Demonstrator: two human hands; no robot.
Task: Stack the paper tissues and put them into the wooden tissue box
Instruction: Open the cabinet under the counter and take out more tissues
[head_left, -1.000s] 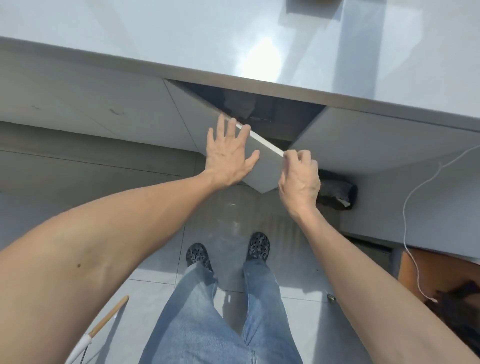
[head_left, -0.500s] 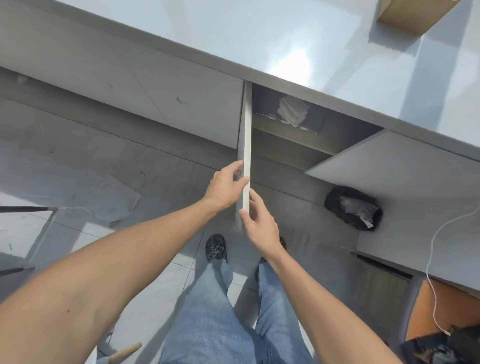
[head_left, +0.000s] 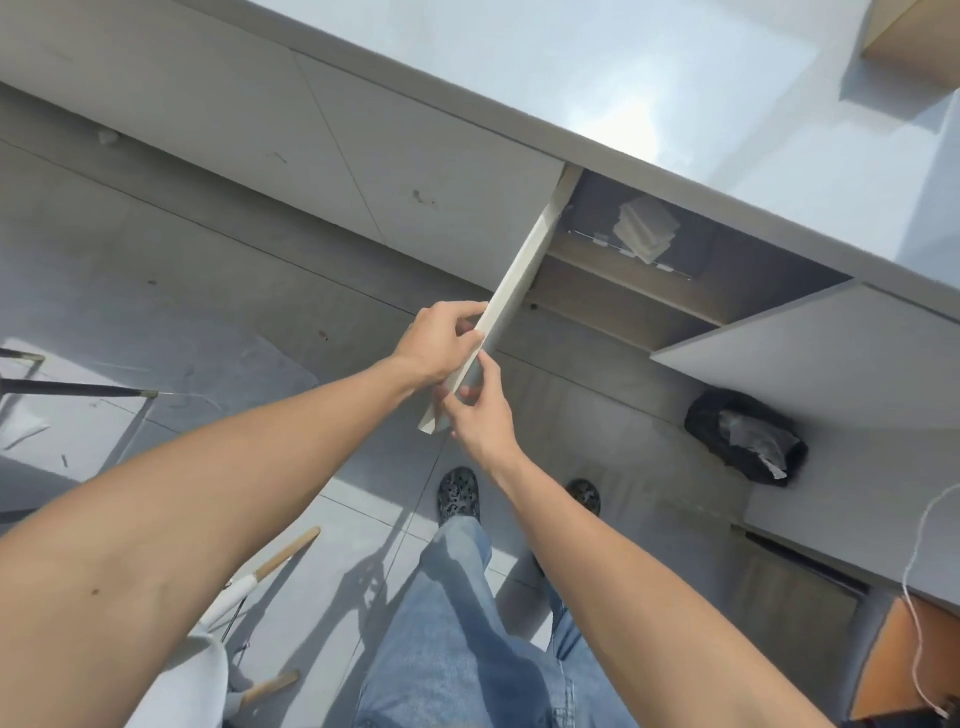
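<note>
Hands meet on the free edge of an open cabinet door (head_left: 519, 270), a pale panel seen edge-on that swings out from under the grey countertop (head_left: 597, 78). The left hand (head_left: 441, 343) wraps that edge from the far side of the door, fingers curled over it and clenched on the panel. The right hand (head_left: 480, 415) pinches the same edge just below the left one, thumb and fingertips closed on the door's lower corner; the two hands nearly touch.

Behind the door the cabinet stands open. A stack of paper tissues (head_left: 647, 228), white and a little askew, sits on the upper shelf (head_left: 613, 275) inside, deep in the shade, well apart from both hands. A second door (head_left: 810, 358), on the other side of the opening from the held door, is also swung out. Up at the far corner of the countertop, away from the door, the edge of a wooden tissue box (head_left: 919, 41) shows, cut off by the frame.

Below the second door a black bag (head_left: 743, 441) with crumpled paper in it lies on the floor against the cabinet base. The person stands just before the held door in blue jeans (head_left: 467, 623) and dark patterned shoes (head_left: 457, 491). A thin white cord (head_left: 914, 571) hangs down beyond the second door.
</note>
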